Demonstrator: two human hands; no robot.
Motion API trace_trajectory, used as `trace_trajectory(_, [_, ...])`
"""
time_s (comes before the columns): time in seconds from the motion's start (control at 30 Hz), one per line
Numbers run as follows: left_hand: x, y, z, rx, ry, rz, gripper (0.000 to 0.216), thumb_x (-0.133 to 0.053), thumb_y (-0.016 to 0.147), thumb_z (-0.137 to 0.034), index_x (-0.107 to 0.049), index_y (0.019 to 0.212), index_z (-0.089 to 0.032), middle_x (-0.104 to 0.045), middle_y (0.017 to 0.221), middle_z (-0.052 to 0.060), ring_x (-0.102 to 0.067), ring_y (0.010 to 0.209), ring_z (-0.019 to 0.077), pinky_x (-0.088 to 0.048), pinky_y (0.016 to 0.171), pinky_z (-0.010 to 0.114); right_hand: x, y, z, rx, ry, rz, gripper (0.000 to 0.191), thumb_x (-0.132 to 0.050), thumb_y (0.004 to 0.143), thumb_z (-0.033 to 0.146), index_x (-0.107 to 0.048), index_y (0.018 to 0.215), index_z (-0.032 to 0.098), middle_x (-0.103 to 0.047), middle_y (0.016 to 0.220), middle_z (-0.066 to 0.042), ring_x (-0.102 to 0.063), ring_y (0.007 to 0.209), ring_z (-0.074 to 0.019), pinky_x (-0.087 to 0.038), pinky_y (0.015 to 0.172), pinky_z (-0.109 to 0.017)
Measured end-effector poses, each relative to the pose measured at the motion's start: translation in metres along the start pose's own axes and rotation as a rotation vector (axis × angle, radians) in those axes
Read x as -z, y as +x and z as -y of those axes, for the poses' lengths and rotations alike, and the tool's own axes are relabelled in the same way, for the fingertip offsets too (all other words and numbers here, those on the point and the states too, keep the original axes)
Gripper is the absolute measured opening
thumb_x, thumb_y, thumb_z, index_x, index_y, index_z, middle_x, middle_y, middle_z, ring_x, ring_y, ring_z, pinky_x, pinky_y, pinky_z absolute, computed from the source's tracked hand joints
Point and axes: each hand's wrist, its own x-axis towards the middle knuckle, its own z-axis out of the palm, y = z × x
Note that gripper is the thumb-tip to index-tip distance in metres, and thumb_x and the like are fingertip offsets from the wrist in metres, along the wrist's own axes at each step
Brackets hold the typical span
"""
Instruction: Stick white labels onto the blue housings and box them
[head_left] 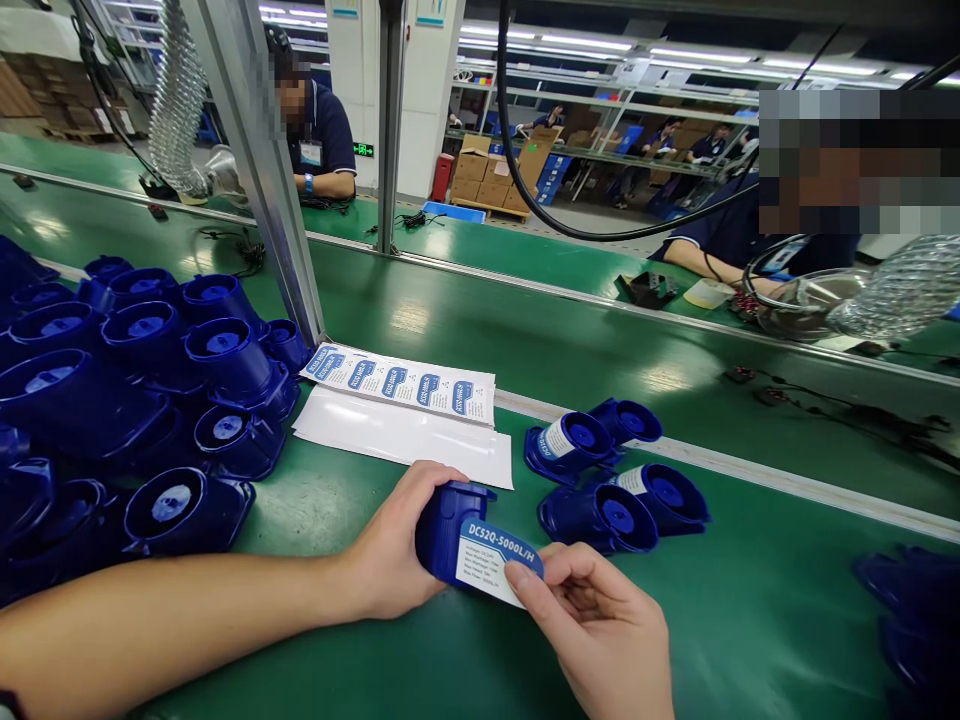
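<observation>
My left hand [397,550] wraps round a blue plastic pump housing [437,530], held just above the green bench. Between thumb and fingers, my right hand [607,620] pinches the right end of a blue and white label [487,560] printed "DC52Q-5000L/H". The label's left part lies against the housing, while its right end stands off the surface. Behind my hands, a printed label sheet [405,385] lies beside a blank white backing sheet [450,450]. Several more blue housings [577,440] stand to the right, at least two with labels on them.
A heap of blue housings [135,400] covers the bench's left side. A metal post [255,170] rises behind it. Beyond the pale strip [750,470], a green belt runs across. Two co-workers [326,130] sit opposite, near flexible ducts [176,110]. A black cable [525,190] hangs ahead.
</observation>
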Motion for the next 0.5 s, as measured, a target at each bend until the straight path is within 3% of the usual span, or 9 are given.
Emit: trace_trajectory(0.5, [-0.0005,-0.0009,-0.0015,0.017,0.006,0.003,0.078,-0.08,0.071,-0.004,-0.05,0.138,-0.031,-0.056,0.134,0.006,-0.06,0.124,0.0267,-0.051,0.108,0.042,0.0006,0.001,-0.0036,0.019,-0.016,0.014,0.041,-0.093,0.076,0.046,-0.062,0.063,0.022,-0.061,0.068,0.0,-0.048,0.056,-0.0132,-0.039,0.048,-0.026])
